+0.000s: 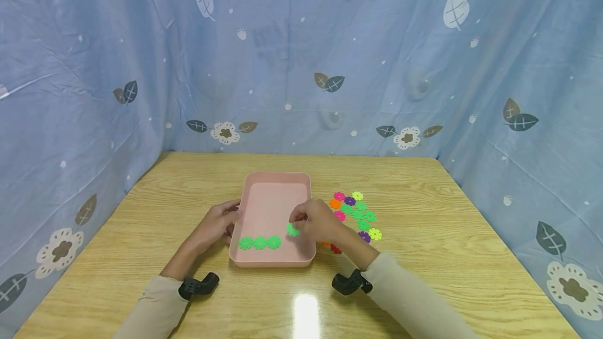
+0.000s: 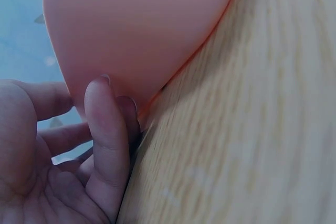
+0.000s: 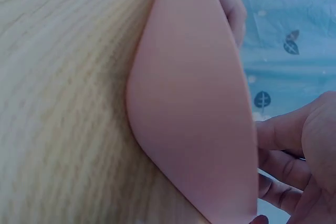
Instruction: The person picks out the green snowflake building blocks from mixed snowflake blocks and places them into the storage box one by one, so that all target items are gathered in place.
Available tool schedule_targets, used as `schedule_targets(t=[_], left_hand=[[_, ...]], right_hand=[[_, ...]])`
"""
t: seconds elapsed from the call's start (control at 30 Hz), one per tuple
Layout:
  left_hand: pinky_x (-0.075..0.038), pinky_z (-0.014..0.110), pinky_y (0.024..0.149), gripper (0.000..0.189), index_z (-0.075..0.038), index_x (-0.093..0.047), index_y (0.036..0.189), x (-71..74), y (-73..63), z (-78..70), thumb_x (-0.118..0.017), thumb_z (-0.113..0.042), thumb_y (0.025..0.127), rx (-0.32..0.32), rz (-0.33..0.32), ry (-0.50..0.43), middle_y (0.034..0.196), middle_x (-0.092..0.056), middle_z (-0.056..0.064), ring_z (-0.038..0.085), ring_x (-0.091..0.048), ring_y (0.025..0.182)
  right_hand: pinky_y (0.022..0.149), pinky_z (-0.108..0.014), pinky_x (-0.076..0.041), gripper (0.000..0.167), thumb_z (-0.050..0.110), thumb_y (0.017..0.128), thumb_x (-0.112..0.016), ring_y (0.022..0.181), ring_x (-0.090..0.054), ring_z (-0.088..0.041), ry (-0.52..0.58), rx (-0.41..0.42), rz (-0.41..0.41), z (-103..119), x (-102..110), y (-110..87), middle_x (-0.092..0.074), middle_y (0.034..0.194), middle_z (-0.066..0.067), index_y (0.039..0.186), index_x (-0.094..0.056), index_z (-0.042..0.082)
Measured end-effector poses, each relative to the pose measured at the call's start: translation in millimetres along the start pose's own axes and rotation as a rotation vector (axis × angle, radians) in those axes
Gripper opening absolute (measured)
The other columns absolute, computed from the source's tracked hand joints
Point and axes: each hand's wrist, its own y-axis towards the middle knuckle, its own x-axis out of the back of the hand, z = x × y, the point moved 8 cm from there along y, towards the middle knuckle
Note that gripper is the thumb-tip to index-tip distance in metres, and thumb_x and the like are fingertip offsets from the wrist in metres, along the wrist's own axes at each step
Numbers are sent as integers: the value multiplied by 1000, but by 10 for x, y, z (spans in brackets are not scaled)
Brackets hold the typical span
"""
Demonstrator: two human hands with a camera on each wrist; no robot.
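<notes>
A pink tray (image 1: 278,198) lies on the wooden table, and three green flower-shaped plastic discs (image 1: 260,243) form a row along its near end. My left hand (image 1: 219,224) grips the tray's left side; in the left wrist view some fingers reach over the rim while others press the outer wall (image 2: 142,24). Between thumb and fingers, my right hand (image 1: 316,219) pinches another green flower-shaped disc (image 1: 292,230) over the tray, right of the row. The tray's wall (image 3: 189,87) hides that disc in the right wrist view.
Right of the tray, several loose flower-shaped discs (image 1: 357,214) in green, yellow, pink, orange, purple and red lie scattered, partly behind my right forearm. A blue patterned curtain (image 1: 292,67) hangs behind the table and along both sides.
</notes>
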Motion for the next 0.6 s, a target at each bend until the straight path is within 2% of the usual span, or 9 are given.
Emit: schedule_targets(t=[0.33, 0.47, 0.6], left_hand=[[-55, 30, 50, 55, 0, -33, 157, 6, 8, 8, -48, -23, 108, 5, -9, 3, 131, -54, 24, 20, -60, 65], [-55, 30, 50, 56, 0, -33, 157, 7, 9, 7, -48, -23, 108, 2, -7, 6, 131, -54, 24, 19, -60, 65], [-56, 31, 50, 55, 0, -33, 157, 3, 13, 8, -47, -23, 108, 1, -2, 3, 132, -53, 24, 20, -61, 65]], right_hand=[[59, -23, -51, 10, 1, 89, -74, 67, -59, -8, -15, -3, 60, -6, -172, 23, -68, 73, 5, 83, -76, 9], [58, -21, -50, 13, 5, 88, -76, 63, -57, -5, -104, 13, 64, -15, -227, 28, -66, 69, 10, 78, -74, 13], [58, -21, -48, 14, 9, 88, -76, 62, -54, -4, -188, -8, 65, -38, -259, 24, -63, 67, 13, 77, -73, 17]])
